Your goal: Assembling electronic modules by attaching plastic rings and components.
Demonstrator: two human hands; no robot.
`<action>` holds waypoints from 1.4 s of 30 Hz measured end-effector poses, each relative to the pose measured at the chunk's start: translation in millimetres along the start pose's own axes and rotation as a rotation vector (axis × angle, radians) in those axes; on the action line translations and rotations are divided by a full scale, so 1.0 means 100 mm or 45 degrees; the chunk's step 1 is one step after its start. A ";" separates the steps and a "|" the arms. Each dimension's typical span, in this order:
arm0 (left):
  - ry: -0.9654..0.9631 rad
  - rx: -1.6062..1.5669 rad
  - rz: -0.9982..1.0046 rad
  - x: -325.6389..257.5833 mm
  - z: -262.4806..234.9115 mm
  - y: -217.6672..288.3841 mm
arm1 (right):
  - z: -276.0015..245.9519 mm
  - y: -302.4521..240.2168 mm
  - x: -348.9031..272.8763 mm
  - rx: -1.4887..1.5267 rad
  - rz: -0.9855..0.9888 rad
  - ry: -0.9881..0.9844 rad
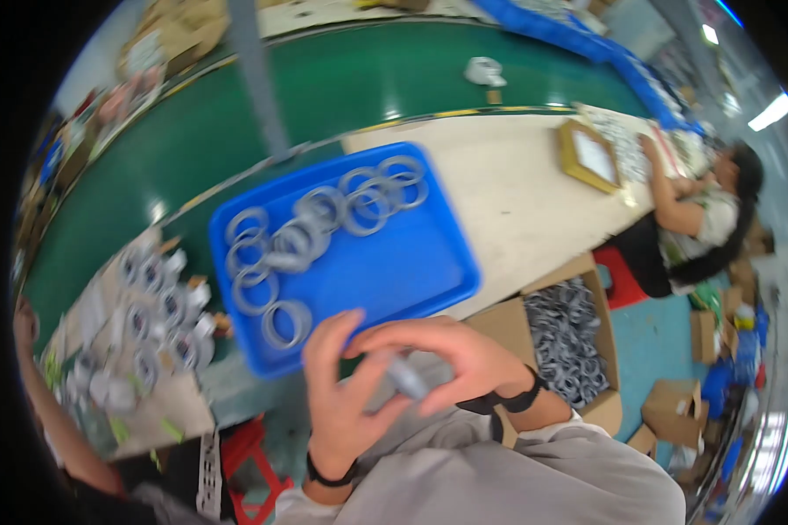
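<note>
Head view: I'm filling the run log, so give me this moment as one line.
left hand: open, touching small grey part | right hand: pinching it | blue tray: metal rings | cardboard box: rings

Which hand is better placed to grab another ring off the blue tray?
Probably the left hand: its fingers are open beside the tray edge, nearest a ring. The right hand pinches a small grey part.

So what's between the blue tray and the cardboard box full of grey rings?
In the head view, only a bare strip of the pale tabletop separates the blue tray from the cardboard box of grey rings; nothing lies on it.
</note>
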State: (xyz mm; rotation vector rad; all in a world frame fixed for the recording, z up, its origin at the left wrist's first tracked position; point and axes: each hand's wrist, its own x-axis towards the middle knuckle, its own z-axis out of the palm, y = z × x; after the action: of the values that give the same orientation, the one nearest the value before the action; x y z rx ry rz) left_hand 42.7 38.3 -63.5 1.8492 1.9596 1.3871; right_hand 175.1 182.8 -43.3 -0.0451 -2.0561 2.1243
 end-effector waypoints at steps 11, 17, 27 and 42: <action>0.776 0.314 -0.327 -1.03 -0.24 -0.76 | -1.11 -1.03 -0.21 -0.978 0.156 0.474; 0.853 0.635 -0.186 -0.81 -0.41 -0.68 | -1.58 -1.38 0.35 -1.493 0.099 0.472; 0.816 0.710 -0.332 -0.79 -0.36 -0.76 | -3.65 -1.00 1.40 -2.008 0.196 0.681; 0.759 0.795 -0.300 -0.76 -0.34 -0.75 | -4.33 0.49 1.92 -1.635 0.698 1.161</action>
State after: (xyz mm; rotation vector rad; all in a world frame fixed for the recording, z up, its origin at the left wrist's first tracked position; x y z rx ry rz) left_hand -14.8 -31.4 -129.9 1.3794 3.0797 1.4776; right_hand 45.7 639.3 -88.8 -1.4888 -2.3785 0.2926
